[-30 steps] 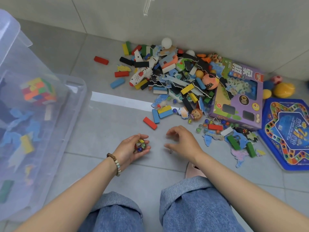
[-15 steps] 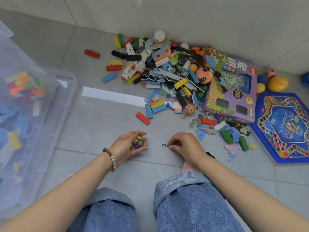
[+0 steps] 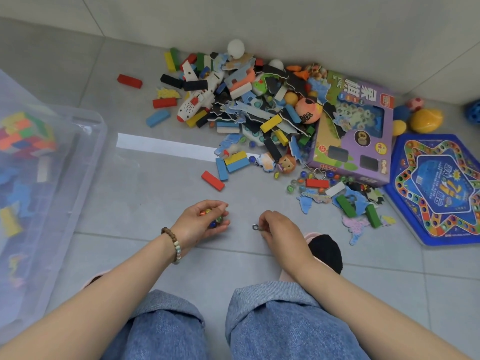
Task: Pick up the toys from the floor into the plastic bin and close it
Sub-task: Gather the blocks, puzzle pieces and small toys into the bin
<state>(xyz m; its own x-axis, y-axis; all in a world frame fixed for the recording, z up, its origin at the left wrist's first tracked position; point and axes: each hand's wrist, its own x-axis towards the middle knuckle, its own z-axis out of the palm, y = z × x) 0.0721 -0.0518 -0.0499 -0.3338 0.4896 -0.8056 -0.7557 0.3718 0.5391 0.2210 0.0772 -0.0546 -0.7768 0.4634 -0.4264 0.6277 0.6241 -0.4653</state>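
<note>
On floor (image 3: 155, 203): purple box (image 3: 363, 141) w/ "象棋", orange ball (image 3: 307, 110) w/ "HA"

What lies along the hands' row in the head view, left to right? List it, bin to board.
plastic bin → left hand holding marbles → metal hook → right hand pinching it → green blocks → blue game board

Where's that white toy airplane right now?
In the head view, the white toy airplane lies at the toy pile's left edge, just right of a red block and a blue block.
</note>
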